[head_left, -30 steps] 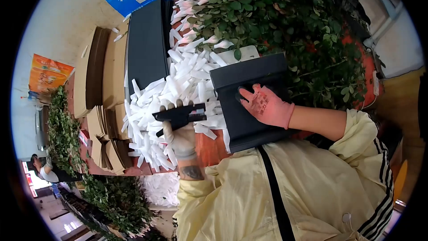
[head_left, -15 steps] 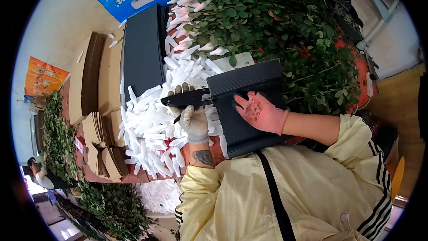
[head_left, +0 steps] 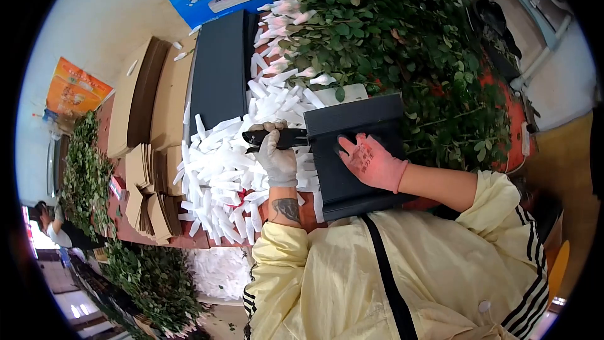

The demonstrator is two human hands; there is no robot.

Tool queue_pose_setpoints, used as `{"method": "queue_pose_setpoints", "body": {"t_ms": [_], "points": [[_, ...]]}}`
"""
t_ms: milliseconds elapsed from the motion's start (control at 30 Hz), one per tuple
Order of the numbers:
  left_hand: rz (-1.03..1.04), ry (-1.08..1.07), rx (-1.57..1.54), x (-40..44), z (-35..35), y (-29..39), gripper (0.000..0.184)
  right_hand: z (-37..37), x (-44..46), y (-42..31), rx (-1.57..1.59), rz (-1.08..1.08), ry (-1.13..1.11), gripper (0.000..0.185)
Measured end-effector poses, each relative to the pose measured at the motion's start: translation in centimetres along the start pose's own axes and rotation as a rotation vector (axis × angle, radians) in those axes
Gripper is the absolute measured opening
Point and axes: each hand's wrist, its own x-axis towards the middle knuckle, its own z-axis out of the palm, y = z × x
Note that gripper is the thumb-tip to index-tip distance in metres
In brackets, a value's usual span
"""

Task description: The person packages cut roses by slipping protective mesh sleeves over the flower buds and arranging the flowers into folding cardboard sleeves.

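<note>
A black stapler [head_left: 290, 138] is held by my left hand [head_left: 277, 154], which wears a whitish glove; its fingers wrap round the tool. The stapler's jaw meets the left edge of a folded black corrugated sheet [head_left: 352, 199]. On top of that sheet rests my right hand [head_left: 372, 162] in a pink glove, fingers spread and pressing flat. Under and left of my left hand lies a heap of white tapered sleeves [head_left: 217, 179].
Leafy stems with sleeved pink buds [head_left: 384, 44] fill the back right. Black sheets [head_left: 218, 72] and brown cardboard [head_left: 139, 101] lie at the left, with small folded cardboard pieces [head_left: 148, 195] nearer. Another person [head_left: 60, 226] is at the far left.
My left hand has brought the stapler right to the black sheet's edge and its fingers have closed round it. My right hand has stayed on the sheet. The view has shifted slightly.
</note>
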Motion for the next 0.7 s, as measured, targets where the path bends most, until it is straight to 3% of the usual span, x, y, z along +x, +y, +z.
{"method": "queue_pose_setpoints", "body": {"t_ms": [33, 67, 133, 200, 233, 300, 367, 400, 433, 467, 500, 533, 567, 600, 633, 667, 700], "points": [[-0.007, 0.185, 0.071, -0.1, 1.2, 0.1, 0.044, -0.5, 0.7, -0.7, 0.084, 0.018, 0.024, 0.015], [-0.015, 0.372, 0.138, -0.3, 1.9, 0.2, 0.047, 0.5, 0.2, 0.2, 0.396, 0.108, 0.010, 0.011], [0.026, 0.191, 0.137, -1.3, 0.5, 1.4, 0.048, 3.7, -1.5, 2.9, 1.019, 0.282, -0.017, 0.009], [0.110, 0.118, 0.692, -4.2, 4.5, 3.6, 0.055, 6.6, -3.3, 5.0, 1.654, 0.451, -0.057, 0.015], [0.108, 0.037, 0.778, -5.9, 4.5, 4.4, 0.060, 7.1, -4.0, 5.6, 1.984, 0.529, -0.069, 0.019], [0.092, -0.004, 0.856, -8.2, 4.3, 5.7, 0.066, 7.6, -4.4, 5.8, 1.886, 0.520, -0.074, 0.021], [-0.025, 0.179, 0.713, -8.9, 2.9, 6.1, 0.065, 7.6, -5.1, 7.1, 1.794, 0.524, -0.064, 0.024], [-0.079, 0.279, 0.659, -9.0, 1.5, 6.3, 0.064, 8.7, -6.1, 8.0, 1.955, 0.571, -0.108, 0.024], [-0.078, 0.135, 0.862, -9.3, -0.6, 6.7, 0.061, 9.9, -7.0, 8.5, 2.108, 0.619, -0.156, 0.023], [-0.109, 0.014, 1.252, -9.6, 0.0, 6.4, 0.056, 10.3, -7.4, 8.6, 2.263, 0.661, -0.195, 0.023], [-0.095, -0.119, 1.636, -10.0, 0.6, 6.2, 0.052, 10.1, -6.8, 8.0, 1.829, 0.602, -0.161, 0.021], [0.016, -0.359, 1.897, -10.4, 0.9, 5.9, 0.050, 9.7, -7.0, 7.9, 2.181, 0.721, -0.123, 0.020], [-0.021, -0.494, 1.950, -10.9, 0.2, 5.7, 0.051, 11.1, -7.8, 9.2, 2.521, 0.868, -0.053, 0.018], [-0.088, -0.575, 2.031, -11.6, 0.3, 5.9, 0.048, 11.3, -8.1, 9.4, 2.623, 0.886, -0.039, 0.016], [-0.368, -0.655, 2.126, -11.7, 0.9, 5.9, 0.045, 10.6, -7.9, 8.9, 2.483, 0.933, -0.025, 0.021], [-0.422, -0.693, 2.203, -12.4, 0.4, 5.8, 0.048, 10.0, -7.6, 8.3, 2.333, 0.984, -0.015, 0.027], [-0.258, -0.711, 2.186, -13.0, -1.1, 6.1, 0.052, 9.9, -7.5, 8.3, 2.351, 0.913, -0.046, 0.034]]}}
